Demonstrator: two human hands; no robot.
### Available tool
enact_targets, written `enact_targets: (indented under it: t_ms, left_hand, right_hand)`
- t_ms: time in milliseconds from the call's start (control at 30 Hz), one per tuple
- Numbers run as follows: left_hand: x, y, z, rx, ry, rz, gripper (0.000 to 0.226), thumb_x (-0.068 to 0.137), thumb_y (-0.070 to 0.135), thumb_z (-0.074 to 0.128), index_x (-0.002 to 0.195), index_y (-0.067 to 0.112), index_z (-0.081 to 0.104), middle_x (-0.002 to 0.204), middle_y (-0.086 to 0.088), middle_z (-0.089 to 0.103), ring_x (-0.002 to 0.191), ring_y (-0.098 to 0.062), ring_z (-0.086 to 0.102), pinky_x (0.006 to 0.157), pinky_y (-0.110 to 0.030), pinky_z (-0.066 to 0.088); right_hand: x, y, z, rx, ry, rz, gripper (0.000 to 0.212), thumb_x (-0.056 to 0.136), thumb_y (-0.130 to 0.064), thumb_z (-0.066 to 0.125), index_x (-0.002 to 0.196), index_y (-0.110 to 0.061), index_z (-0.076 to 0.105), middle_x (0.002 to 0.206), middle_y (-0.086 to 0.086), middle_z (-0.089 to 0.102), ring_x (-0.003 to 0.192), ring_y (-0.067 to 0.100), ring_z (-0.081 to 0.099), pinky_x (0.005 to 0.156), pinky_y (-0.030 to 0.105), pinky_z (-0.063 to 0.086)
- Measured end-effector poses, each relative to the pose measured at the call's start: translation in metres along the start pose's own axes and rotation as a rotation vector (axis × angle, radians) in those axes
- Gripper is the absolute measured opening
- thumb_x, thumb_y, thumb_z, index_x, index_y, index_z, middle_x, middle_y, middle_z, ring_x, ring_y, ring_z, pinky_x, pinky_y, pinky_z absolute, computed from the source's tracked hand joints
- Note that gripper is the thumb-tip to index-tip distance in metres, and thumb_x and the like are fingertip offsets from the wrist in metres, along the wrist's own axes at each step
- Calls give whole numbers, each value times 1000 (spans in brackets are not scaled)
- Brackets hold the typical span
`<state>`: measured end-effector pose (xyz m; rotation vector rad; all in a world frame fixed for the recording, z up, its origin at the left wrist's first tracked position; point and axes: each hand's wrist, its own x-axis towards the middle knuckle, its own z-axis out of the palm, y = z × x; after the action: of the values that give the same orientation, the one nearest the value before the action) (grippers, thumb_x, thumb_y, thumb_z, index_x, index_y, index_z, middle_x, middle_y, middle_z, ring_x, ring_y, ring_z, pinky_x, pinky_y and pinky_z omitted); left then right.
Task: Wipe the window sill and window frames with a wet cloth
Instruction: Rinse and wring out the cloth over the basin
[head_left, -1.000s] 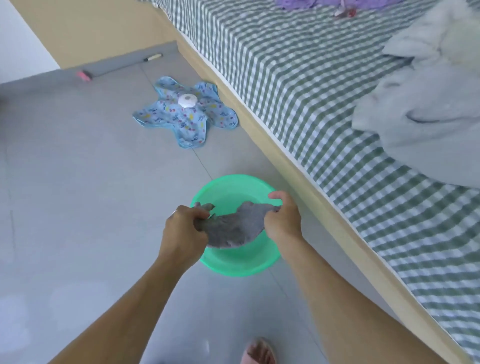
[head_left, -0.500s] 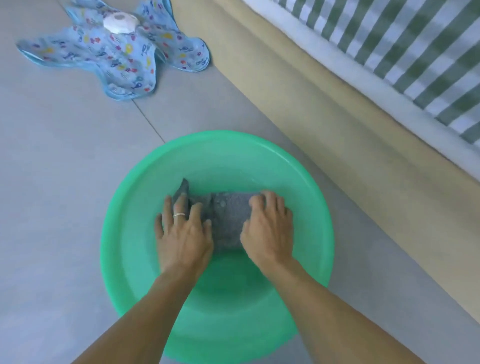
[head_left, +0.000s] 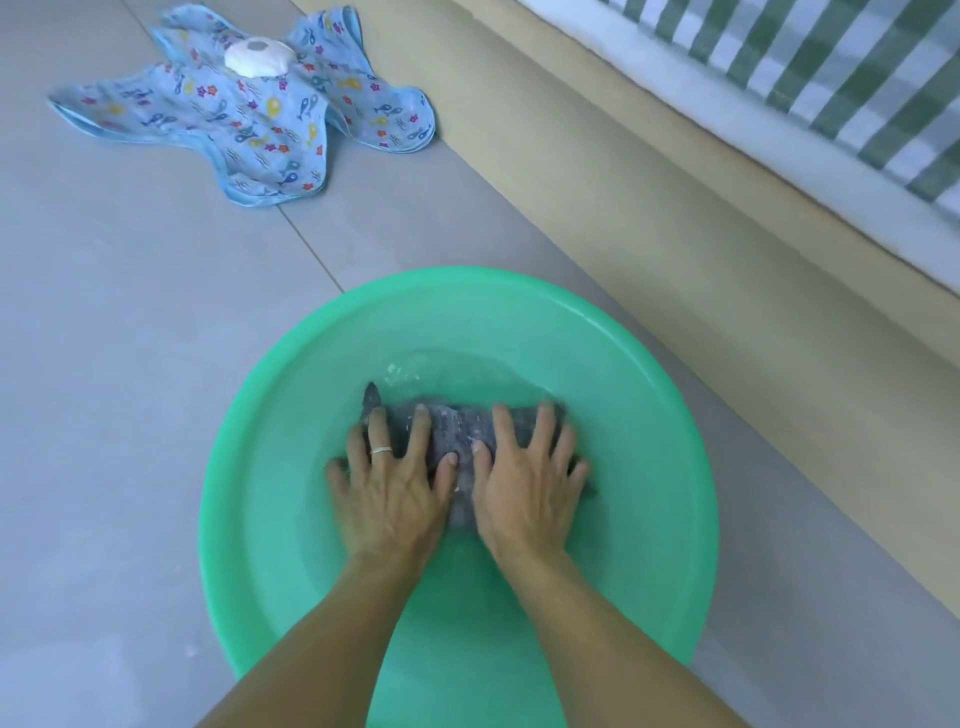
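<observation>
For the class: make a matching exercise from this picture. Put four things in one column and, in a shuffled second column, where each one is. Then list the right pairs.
Things
1. grey wet cloth
2. round green plastic basin
3. blue star-shaped fabric with fish print
4. silver ring

Places
A. on a finger of the left hand
B. spread on the grey floor, beyond the basin
C. pressed under both the left hand and the right hand, in water
D. on the floor beside the bed's tan side

Pairs: 1-C, 2-D, 3-B, 4-A
</observation>
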<state>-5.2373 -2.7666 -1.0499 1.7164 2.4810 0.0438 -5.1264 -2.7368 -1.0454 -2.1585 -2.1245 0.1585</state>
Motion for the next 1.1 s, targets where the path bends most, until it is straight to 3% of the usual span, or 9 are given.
enact_targets:
  t_ms: [100, 233, 400, 500, 600, 733, 867, 1000, 1100]
  left_hand:
    - [1, 5, -4, -161, 46, 102, 38, 94, 42, 46, 121, 19, 60, 108, -15, 55, 92, -36, 55, 65, -42, 43]
    - [19, 11, -30, -834, -112, -154, 56, 103, 48, 23, 78, 14, 59, 88, -18, 66, 86, -36, 63, 68, -40, 44]
    - [15, 13, -54, -974, -232, -139, 61, 100, 51, 33, 62, 14, 63, 68, -13, 64, 75, -33, 62, 72, -39, 48]
    - [7, 3, -47, -529, -12, -79, 31, 99, 42, 41, 118, 25, 58, 121, -12, 58, 111, -33, 54, 85, -43, 47]
    - [6, -3, -34, -349, -60, -32, 55, 95, 28, 47, 146, 36, 28, 144, -8, 30, 125, -33, 37, 95, -47, 43]
    - [9, -1, -19, -460, -78, 10, 32, 101, 26, 41, 132, 27, 49, 124, -8, 48, 109, -33, 51, 82, -41, 45]
    - [24, 8, -38, -1139, -210, -422, 41, 104, 38, 39, 90, 9, 63, 84, -17, 66, 77, -30, 64, 65, -36, 48]
    - [16, 11, -60, -1252, -505, -374, 45, 102, 33, 44, 68, 9, 60, 63, -11, 59, 58, -20, 53, 59, -28, 45]
    - [19, -2, -60, -873, -372, -227, 36, 98, 41, 50, 88, 10, 65, 85, -12, 63, 80, -26, 58, 75, -33, 45]
  right_hand:
    - [-1, -20, -2, 291, 19, 63, 18, 90, -30, 63, 107, -26, 68, 111, 10, 61, 100, 35, 57, 73, 42, 45]
    - [16, -44, -33, 937, -141, 295, 43, 104, -38, 38, 90, -11, 67, 104, 16, 70, 96, 33, 62, 79, 36, 43]
    - [35, -29, -41, 439, 10, 105, 46, 100, -43, 43, 83, -7, 67, 95, 19, 70, 90, 39, 62, 66, 39, 38]
    - [35, -16, -28, 222, 195, -48, 24, 91, -39, 58, 96, -16, 61, 96, 13, 65, 92, 36, 57, 68, 40, 36]
    - [18, -16, -10, 172, 92, -42, 36, 88, -40, 60, 119, -23, 59, 125, 11, 56, 112, 38, 49, 86, 51, 40]
    - [10, -28, -9, 515, -112, 93, 21, 99, -28, 48, 111, -17, 61, 115, 11, 58, 105, 35, 52, 80, 42, 40]
    - [11, -58, -37, 949, -67, 235, 30, 97, -32, 53, 80, -8, 62, 92, 16, 69, 88, 33, 60, 73, 37, 38]
    - [20, -43, -42, 632, -21, 166, 41, 96, -42, 44, 81, -10, 64, 95, 16, 70, 91, 37, 62, 75, 40, 44]
    - [30, -16, -40, 178, 50, 15, 32, 96, -35, 42, 95, -14, 66, 111, 9, 64, 106, 31, 52, 86, 42, 36]
